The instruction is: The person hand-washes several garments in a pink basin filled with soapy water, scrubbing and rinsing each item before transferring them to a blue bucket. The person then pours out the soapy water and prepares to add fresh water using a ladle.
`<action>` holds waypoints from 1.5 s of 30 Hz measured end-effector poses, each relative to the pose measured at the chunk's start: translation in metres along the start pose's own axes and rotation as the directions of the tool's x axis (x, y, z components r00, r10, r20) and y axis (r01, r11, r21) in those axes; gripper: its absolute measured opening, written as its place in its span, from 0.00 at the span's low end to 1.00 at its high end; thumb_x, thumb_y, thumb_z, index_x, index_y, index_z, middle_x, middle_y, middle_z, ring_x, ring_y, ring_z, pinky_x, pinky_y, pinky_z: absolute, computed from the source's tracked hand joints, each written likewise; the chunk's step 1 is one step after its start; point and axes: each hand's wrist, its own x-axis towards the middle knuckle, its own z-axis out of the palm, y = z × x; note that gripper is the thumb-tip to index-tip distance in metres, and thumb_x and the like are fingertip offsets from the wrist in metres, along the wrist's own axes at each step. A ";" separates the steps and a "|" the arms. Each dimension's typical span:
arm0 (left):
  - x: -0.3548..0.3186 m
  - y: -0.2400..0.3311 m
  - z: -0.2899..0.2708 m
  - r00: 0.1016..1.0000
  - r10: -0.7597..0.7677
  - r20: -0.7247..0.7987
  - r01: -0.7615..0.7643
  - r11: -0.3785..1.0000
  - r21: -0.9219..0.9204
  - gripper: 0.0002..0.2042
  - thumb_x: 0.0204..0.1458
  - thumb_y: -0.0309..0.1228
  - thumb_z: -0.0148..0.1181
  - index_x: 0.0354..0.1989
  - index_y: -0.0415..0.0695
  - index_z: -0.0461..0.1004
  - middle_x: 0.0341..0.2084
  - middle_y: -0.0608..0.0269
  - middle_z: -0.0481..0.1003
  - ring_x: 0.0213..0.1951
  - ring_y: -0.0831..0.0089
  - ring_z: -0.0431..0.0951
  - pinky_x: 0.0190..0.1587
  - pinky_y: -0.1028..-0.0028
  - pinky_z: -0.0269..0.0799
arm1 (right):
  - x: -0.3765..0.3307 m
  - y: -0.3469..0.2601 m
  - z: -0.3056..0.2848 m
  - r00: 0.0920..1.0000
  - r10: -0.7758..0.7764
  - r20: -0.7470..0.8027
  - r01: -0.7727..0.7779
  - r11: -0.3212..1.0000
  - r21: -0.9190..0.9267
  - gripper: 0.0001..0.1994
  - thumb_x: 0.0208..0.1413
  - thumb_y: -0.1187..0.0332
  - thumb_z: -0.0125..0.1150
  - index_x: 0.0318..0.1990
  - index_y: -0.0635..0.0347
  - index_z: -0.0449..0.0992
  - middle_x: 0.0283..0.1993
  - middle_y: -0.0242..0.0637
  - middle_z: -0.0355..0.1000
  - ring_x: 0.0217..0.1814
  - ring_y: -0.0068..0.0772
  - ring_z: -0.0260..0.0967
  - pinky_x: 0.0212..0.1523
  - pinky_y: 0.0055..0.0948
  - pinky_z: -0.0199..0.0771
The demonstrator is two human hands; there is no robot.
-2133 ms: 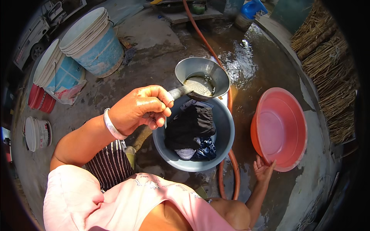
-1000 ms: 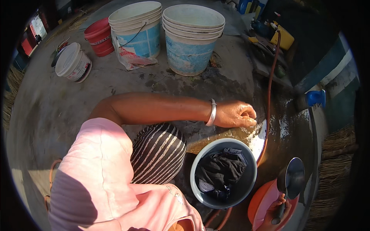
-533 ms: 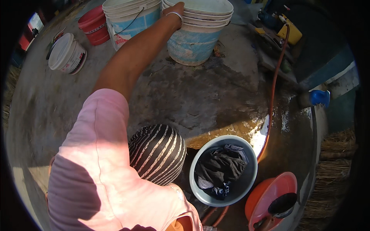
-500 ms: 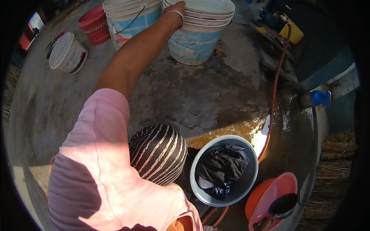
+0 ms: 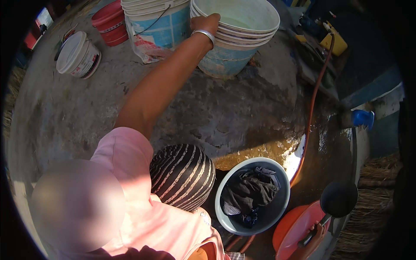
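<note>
At the far side my left hand, a silvery bangle on its wrist, is closed on the near rim of a white and blue bucket. Pale greenish water shows inside that bucket. My right hand, at the lower right, is closed round the handle of a dark, round dipper. The dipper is over the edge of an orange-pink basin. To the left of this basin stands a grey basin with dark wet-looking clothes in it.
Another white and blue bucket, a red bucket and a small white tub stand at the far left. A reddish hose runs along the right. Beyond it are a yellow container and a blue object.
My right hand has raised the dipper up and to the right from the orange-pink basin. My left hand keeps its grip on the bucket, whose water now shows more plainly.
</note>
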 end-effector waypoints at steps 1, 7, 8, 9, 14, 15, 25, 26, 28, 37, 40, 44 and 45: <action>-0.004 -0.005 -0.001 1.000 0.020 0.002 -0.020 1.000 -0.011 0.29 0.45 0.33 0.62 0.53 0.28 0.62 0.46 0.44 0.71 0.41 0.56 0.75 0.39 0.55 0.71 | 0.001 -0.005 0.012 0.994 -0.031 0.100 0.020 0.994 0.106 0.11 0.59 0.65 0.50 0.45 0.61 0.68 0.37 0.35 0.71 0.29 0.21 0.68 0.26 0.20 0.71; -0.025 -0.022 -0.007 0.985 0.170 0.018 -0.165 0.971 -0.172 0.25 0.42 0.25 0.57 0.51 0.32 0.62 0.42 0.49 0.71 0.41 0.58 0.74 0.43 0.61 0.71 | -0.006 -0.073 0.115 0.891 -0.186 0.413 0.071 0.958 0.278 0.13 0.57 0.71 0.50 0.49 0.62 0.67 0.36 0.35 0.69 0.23 0.18 0.62 0.17 0.17 0.65; -0.030 -0.023 -0.009 0.979 0.203 0.021 -0.194 0.961 -0.199 0.24 0.42 0.24 0.55 0.51 0.33 0.61 0.43 0.50 0.71 0.42 0.59 0.74 0.45 0.63 0.71 | -0.017 -0.087 0.131 0.871 -0.215 0.443 0.077 0.948 0.309 0.14 0.56 0.72 0.50 0.50 0.62 0.67 0.35 0.36 0.69 0.23 0.18 0.62 0.16 0.18 0.65; -0.043 -0.022 -0.013 0.965 0.258 0.040 -0.245 0.948 -0.201 0.25 0.42 0.23 0.55 0.52 0.33 0.60 0.44 0.50 0.70 0.43 0.59 0.73 0.47 0.64 0.70 | -0.023 -0.098 0.144 0.850 -0.248 0.464 0.093 0.939 0.330 0.14 0.56 0.72 0.49 0.51 0.63 0.66 0.35 0.36 0.69 0.23 0.18 0.63 0.16 0.17 0.65; -0.092 -0.016 -0.029 0.952 0.302 0.050 -0.268 0.902 -0.339 0.31 0.38 0.23 0.55 0.54 0.25 0.55 0.50 0.41 0.64 0.51 0.55 0.67 0.58 0.66 0.58 | -0.056 -0.148 0.201 0.737 -0.391 0.552 0.151 0.890 0.430 0.20 0.56 0.75 0.49 0.56 0.68 0.63 0.36 0.40 0.70 0.22 0.19 0.64 0.16 0.17 0.67; -0.095 -0.014 -0.033 0.949 0.308 0.063 -0.272 0.905 -0.327 0.31 0.38 0.23 0.55 0.55 0.26 0.55 0.50 0.42 0.63 0.51 0.56 0.66 0.58 0.66 0.58 | -0.064 -0.158 0.213 0.706 -0.407 0.580 0.133 0.880 0.456 0.20 0.55 0.75 0.49 0.57 0.69 0.63 0.36 0.41 0.70 0.22 0.19 0.65 0.16 0.17 0.67; -0.130 -0.020 -0.050 0.933 0.352 0.067 -0.324 0.908 -0.267 0.32 0.43 0.18 0.46 0.62 0.37 0.48 0.54 0.54 0.61 0.54 0.66 0.64 0.58 0.70 0.61 | -0.109 -0.232 0.329 0.457 -0.296 0.839 0.251 0.948 0.198 0.22 0.52 0.74 0.55 0.56 0.71 0.65 0.34 0.40 0.72 0.22 0.20 0.67 0.17 0.19 0.67; -0.134 -0.022 -0.051 0.932 0.355 0.078 -0.321 0.905 -0.279 0.32 0.43 0.18 0.46 0.62 0.37 0.48 0.54 0.54 0.61 0.54 0.67 0.64 0.58 0.70 0.60 | -0.108 -0.236 0.341 0.438 -0.263 0.860 0.282 0.948 0.147 0.22 0.52 0.73 0.55 0.56 0.71 0.65 0.34 0.40 0.72 0.22 0.20 0.67 0.18 0.19 0.67; -0.141 -0.022 -0.055 0.928 0.359 0.099 -0.317 0.900 -0.299 0.33 0.43 0.17 0.45 0.62 0.37 0.48 0.54 0.55 0.61 0.54 0.67 0.64 0.58 0.71 0.60 | -0.103 -0.243 0.364 0.423 -0.201 0.883 0.352 0.935 0.044 0.21 0.51 0.73 0.53 0.54 0.71 0.66 0.33 0.39 0.71 0.22 0.21 0.66 0.18 0.22 0.66; -0.170 -0.027 -0.068 0.916 0.355 0.190 -0.295 0.913 -0.282 0.39 0.41 0.18 0.48 0.64 0.31 0.38 0.57 0.50 0.53 0.58 0.64 0.56 0.64 0.67 0.46 | -0.078 -0.255 0.413 0.453 0.049 0.890 0.517 0.799 -0.307 0.15 0.50 0.73 0.49 0.45 0.72 0.68 0.30 0.41 0.69 0.20 0.26 0.67 0.18 0.26 0.67; -0.173 -0.028 -0.072 0.890 0.403 0.214 -0.356 0.906 -0.228 0.38 0.45 0.16 0.44 0.68 0.38 0.37 0.60 0.53 0.54 0.60 0.67 0.56 0.63 0.69 0.51 | -0.078 -0.252 0.429 0.461 0.122 0.879 0.494 0.788 -0.368 0.18 0.49 0.71 0.50 0.48 0.70 0.69 0.30 0.40 0.72 0.19 0.23 0.67 0.16 0.24 0.69; -0.181 -0.030 -0.074 0.888 0.418 0.193 -0.373 0.899 -0.230 0.38 0.45 0.17 0.45 0.67 0.36 0.36 0.60 0.52 0.53 0.60 0.66 0.56 0.63 0.69 0.51 | -0.078 -0.233 0.432 0.348 0.240 0.906 0.266 0.902 -0.341 0.18 0.51 0.71 0.51 0.49 0.70 0.68 0.31 0.42 0.73 0.18 0.23 0.66 0.15 0.20 0.68; -0.181 -0.031 -0.072 0.891 0.412 0.190 -0.375 0.905 -0.201 0.38 0.45 0.17 0.45 0.67 0.36 0.36 0.59 0.52 0.54 0.59 0.67 0.57 0.63 0.69 0.51 | -0.073 -0.226 0.431 0.320 0.251 0.914 0.162 0.936 -0.314 0.17 0.52 0.71 0.51 0.49 0.69 0.67 0.31 0.42 0.73 0.18 0.22 0.66 0.15 0.19 0.68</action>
